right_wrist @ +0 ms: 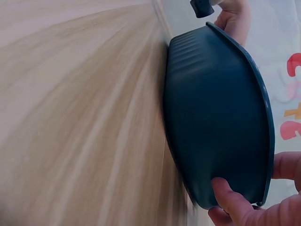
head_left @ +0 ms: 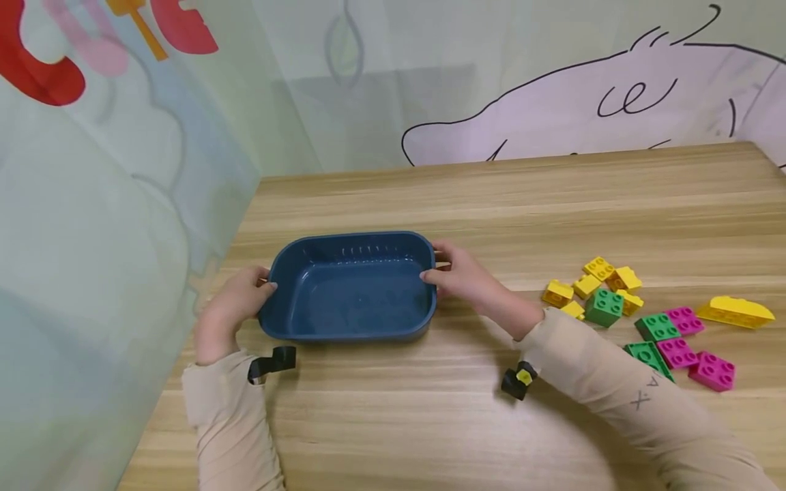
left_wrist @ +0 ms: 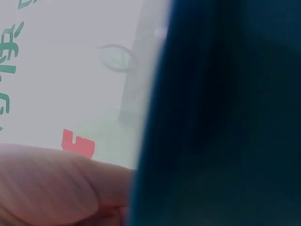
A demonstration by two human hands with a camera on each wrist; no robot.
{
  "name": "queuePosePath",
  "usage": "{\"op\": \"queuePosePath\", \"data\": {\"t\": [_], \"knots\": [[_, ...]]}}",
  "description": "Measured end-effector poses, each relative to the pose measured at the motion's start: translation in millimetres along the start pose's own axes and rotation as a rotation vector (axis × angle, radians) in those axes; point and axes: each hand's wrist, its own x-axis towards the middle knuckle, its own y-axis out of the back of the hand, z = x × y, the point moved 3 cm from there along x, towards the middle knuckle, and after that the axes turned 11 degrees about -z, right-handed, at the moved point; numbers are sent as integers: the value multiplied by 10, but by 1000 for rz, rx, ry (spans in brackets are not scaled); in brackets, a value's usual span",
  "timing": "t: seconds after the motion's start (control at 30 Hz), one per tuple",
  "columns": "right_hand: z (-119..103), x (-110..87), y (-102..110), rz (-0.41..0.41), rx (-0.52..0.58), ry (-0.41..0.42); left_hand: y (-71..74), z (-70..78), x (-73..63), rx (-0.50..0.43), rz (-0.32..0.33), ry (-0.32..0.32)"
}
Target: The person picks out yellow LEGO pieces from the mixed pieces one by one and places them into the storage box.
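Blue tray (head_left: pixel 362 293): between the two hands
Left hand (head_left: pixel 239 300): pinches tray's left end
Right hand (head_left: pixel 462 276): pinches tray's right end
Tabletop (head_left: pixel 393 423): beneath both hands
Toy bricks (head_left: pixel 604 307): yellow, green, pink, right of right hand
Long yellow brick (head_left: pixel 735 312): farthest from hands

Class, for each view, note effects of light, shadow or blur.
Head view: pale glare on the table near the bottom, a soft shadow beside the right sleeve; left wrist view: the blue tub very dark, its edge blurred; right wrist view: the table's grain soft at lower left.
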Motion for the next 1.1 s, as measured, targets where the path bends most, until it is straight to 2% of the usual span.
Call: {"op": "queuePosePath", "data": {"t": [0.2,0.47,0.8,1.1], "knots": [[11,2,3,-7,26,6,1,-6,7,13,-8,-16],[24,-50,62,-5,28,30,-22,16,29,17,-58,-17],[71,-161,156,-10,-13,9,-99,78,29,-51,-124,-50],[106,-311,257,-4,-23,3,-163,201,71,-2,-137,-89]]}}
